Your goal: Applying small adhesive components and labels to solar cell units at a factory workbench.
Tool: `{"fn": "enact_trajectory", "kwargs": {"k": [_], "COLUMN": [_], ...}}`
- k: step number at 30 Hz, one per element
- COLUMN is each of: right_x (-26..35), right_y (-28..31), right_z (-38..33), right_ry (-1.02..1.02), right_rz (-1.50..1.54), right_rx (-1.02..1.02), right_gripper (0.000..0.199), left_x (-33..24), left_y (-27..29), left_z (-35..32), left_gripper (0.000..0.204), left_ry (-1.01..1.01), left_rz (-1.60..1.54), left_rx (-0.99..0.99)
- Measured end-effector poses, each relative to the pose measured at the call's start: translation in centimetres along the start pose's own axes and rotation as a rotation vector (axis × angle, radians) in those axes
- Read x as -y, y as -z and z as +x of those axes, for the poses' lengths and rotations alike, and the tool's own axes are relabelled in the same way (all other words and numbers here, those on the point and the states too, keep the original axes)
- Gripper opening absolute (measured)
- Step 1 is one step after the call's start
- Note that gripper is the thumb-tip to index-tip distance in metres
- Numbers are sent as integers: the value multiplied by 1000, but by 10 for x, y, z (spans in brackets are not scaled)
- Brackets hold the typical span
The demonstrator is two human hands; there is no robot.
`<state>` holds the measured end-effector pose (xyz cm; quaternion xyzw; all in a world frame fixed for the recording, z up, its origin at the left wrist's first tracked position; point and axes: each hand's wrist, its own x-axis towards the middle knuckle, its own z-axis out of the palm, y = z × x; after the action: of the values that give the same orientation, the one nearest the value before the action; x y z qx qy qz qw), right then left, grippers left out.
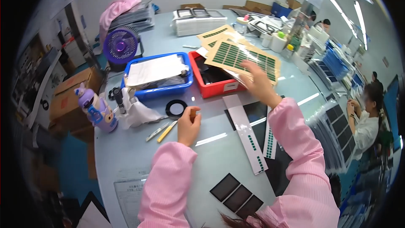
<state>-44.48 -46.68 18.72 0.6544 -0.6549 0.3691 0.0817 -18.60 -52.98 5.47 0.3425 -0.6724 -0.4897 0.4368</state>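
My right hand (260, 85) reaches over a tan sheet with rows of dark green stickers (228, 53). Its fingers are stretched out above the sheet, and I cannot tell whether they touch it. More such sheets lie under that one, partly over a red bin (206, 90). My left hand (189, 126) is above the table beside a black tape roll (176, 109), its fingers curled in; whatever they hold, if anything, is hidden. Between my forearms lie a white strip with green stickers (242, 128), a narrower strip (270, 141) and a dark three-panel piece (236, 195).
A blue bin (158, 94) holds white sheets. Left of it stand a purple fan (121, 44) and a purple bottle (99, 112). A yellow-handled pen-like tool (167, 132) lies near my left hand. Stacked panels (331, 133) stand at the right; a co-worker (369, 114) sits beyond.
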Motion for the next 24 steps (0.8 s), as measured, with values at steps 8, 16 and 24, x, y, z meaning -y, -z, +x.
{"fn": "enact_trajectory", "kwargs": {"k": [8, 16, 24], "right_x": [-148, -80, -96], "right_y": [78, 50, 38], "right_z": [-52, -55, -62], "right_ry": [-780, -871, -1077], "right_rz": [-262, 814, 839], "right_rx": [-52, 47, 56], "right_gripper": [36, 33, 52], "left_x": [-18, -12, -12], "left_y": [-7, -2, -4], "left_z": [-1, -1, 0], "left_gripper": [13, 14, 14], "left_ry": [27, 26, 40], "left_rz": [4, 13, -1], "left_rx": [46, 54, 46]}}
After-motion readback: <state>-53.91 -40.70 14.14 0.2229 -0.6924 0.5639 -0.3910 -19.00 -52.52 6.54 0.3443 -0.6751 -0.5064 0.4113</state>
